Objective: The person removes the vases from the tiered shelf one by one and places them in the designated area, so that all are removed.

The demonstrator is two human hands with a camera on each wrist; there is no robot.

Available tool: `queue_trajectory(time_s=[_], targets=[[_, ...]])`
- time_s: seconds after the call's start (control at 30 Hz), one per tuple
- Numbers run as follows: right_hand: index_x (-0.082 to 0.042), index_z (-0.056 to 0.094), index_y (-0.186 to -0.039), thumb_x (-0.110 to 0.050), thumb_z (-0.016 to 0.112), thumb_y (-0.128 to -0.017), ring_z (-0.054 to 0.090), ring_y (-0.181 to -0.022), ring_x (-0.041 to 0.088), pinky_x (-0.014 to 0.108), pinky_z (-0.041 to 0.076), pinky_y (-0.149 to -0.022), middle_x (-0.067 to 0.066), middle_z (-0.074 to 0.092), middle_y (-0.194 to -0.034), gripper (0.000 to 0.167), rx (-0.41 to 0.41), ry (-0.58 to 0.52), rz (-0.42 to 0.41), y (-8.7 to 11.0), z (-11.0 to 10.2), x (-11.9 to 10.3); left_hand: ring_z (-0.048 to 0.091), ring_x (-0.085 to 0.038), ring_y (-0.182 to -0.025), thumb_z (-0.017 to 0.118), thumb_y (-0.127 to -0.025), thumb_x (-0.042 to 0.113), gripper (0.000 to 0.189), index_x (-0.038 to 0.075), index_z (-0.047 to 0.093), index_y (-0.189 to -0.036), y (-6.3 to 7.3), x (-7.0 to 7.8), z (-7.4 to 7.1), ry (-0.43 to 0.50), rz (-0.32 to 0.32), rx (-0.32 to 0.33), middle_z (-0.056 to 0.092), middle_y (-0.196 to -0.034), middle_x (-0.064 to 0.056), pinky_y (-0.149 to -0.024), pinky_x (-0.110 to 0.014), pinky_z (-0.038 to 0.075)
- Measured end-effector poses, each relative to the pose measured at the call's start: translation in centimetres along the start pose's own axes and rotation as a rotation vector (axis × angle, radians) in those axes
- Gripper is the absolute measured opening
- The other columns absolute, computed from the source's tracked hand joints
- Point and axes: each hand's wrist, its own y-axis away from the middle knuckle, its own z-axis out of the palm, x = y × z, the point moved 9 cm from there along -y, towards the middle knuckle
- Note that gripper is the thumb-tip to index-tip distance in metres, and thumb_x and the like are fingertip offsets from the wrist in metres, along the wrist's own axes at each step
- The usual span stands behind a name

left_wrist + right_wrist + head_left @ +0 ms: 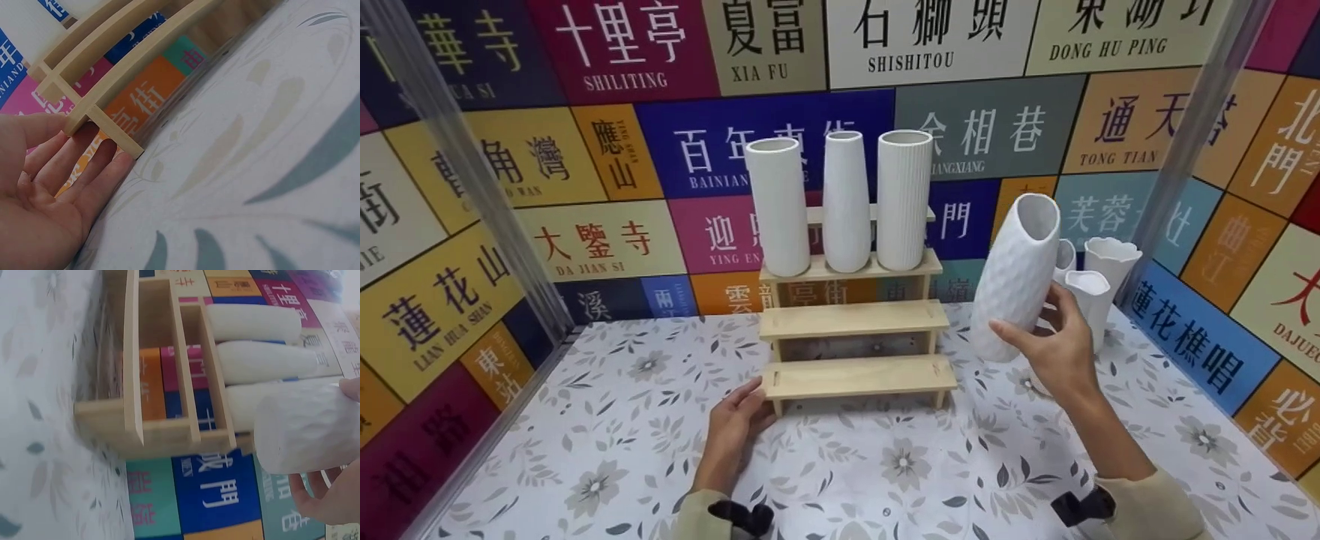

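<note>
Stand: three white vases up top
Left hand: pinching the stand's near left corner
Right hand: gripping dimpled vase right of stand

bkgd wall panels w/ chinese + latin txt, "shishitou" on off-wht panel, "shiliting" on maroon panel, "xia fu" on tan panel

In the head view, the bare left-hand grip is at seven o'clock, thumb above bent fingers; the bare right-hand grip is raised near four o'clock, curved.
</note>
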Motion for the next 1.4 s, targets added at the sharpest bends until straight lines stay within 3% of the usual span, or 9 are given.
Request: queue_trajectory(time_s=[0.33,0.57,0.73,0.8,0.9,1.07,1.27,1.4], targets=[[-0.027,0.033,-0.154,-0.028,0.083,-0.083,0.055,-0.118,0.008,0.009,0.053,-0.087,0.005,0.047,-0.149,0.087,0.153,0.15,0.095,-0.4,-8.3,1.5,0.063,-0.034,-0.124,0.058,-0.102,0.019,0.047,0.003,0.05,-0.145,-0.3,-0.3,0.3,-0.002,-0.013,0.002,0.054,-0.144,-0.028,-0.094,-0.037,0.06],[-0.031,0.034,-0.154,-0.018,0.081,-0.084,0.052,-0.116,0.004,0.003,0.051,-0.079,-0.009,0.047,-0.143,0.085,0.267,0.125,0.123,-0.8,-13.5,1.8,0.061,-0.037,-0.126,0.057,-0.102,0.017,0.047,0.002,0.049,-0.146,-0.6,-0.5,0.1,0.038,-0.029,-0.004,0.053,-0.143,-0.029,-0.096,-0.038,0.059],[-0.035,0.032,-0.153,-0.022,0.08,-0.085,0.047,-0.126,0.008,0.027,0.05,-0.108,-0.009,0.043,-0.151,0.085,0.369,0.143,0.226,-0.8,-16.2,3.9,0.062,-0.035,-0.125,0.058,-0.102,0.018,0.047,0.003,0.05,-0.146,-0.4,-0.6,-0.2,0.03,-0.037,0.0,0.053,-0.144,-0.028,-0.096,-0.037,0.059],[-0.038,0.029,-0.154,-0.025,0.078,-0.087,0.045,-0.133,0.012,0.042,0.043,-0.116,-0.008,0.038,-0.157,0.085,0.389,0.153,0.267,-0.8,-16.9,5.0,0.064,-0.034,-0.122,0.058,-0.102,0.018,0.048,0.002,0.049,-0.145,-0.3,-0.5,-0.1,0.032,-0.021,-0.004,0.054,-0.143,-0.029,-0.096,-0.038,0.059],[-0.04,0.022,-0.156,-0.03,0.076,-0.089,0.04,-0.141,0.017,0.051,0.038,-0.118,-0.006,0.031,-0.162,0.086,0.394,0.147,0.332,-0.8,-17.5,6.5,0.068,-0.029,-0.115,0.058,-0.102,0.018,0.047,0.001,0.05,-0.145,-0.1,-0.3,-0.1,0.026,-0.006,-0.003,0.056,-0.141,-0.028,-0.094,-0.036,0.06],[-0.039,0.009,-0.157,-0.04,0.075,-0.088,0.036,-0.142,0.021,0.055,0.037,-0.118,-0.001,0.02,-0.166,0.096,0.355,0.141,0.417,-0.9,-17.9,8.5,0.069,-0.025,-0.112,0.059,-0.102,0.019,0.047,0.003,0.05,-0.145,-0.2,-0.3,-0.1,0.018,-0.013,0.01,0.057,-0.141,-0.027,-0.095,-0.036,0.059],[-0.037,0.003,-0.158,-0.048,0.074,-0.087,0.031,-0.145,0.029,0.058,0.035,-0.119,0.004,0.014,-0.168,0.102,0.281,0.172,0.436,-1.1,-17.4,11.0,0.066,-0.031,-0.118,0.058,-0.102,0.018,0.047,0.003,0.05,-0.145,-0.4,-0.5,-0.1,0.01,-0.026,0.018,0.055,-0.142,-0.028,-0.096,-0.037,0.059],[-0.029,0.004,-0.16,-0.05,0.073,-0.087,0.028,-0.149,0.035,0.059,0.033,-0.12,0.009,0.015,-0.168,0.102,0.263,0.212,0.449,-1.2,-16.9,12.9,0.064,-0.034,-0.122,0.057,-0.102,0.017,0.046,0.002,0.05,-0.145,-0.4,-0.5,0.0,0.0,-0.024,0.019,0.054,-0.143,-0.028,-0.096,-0.038,0.059]])
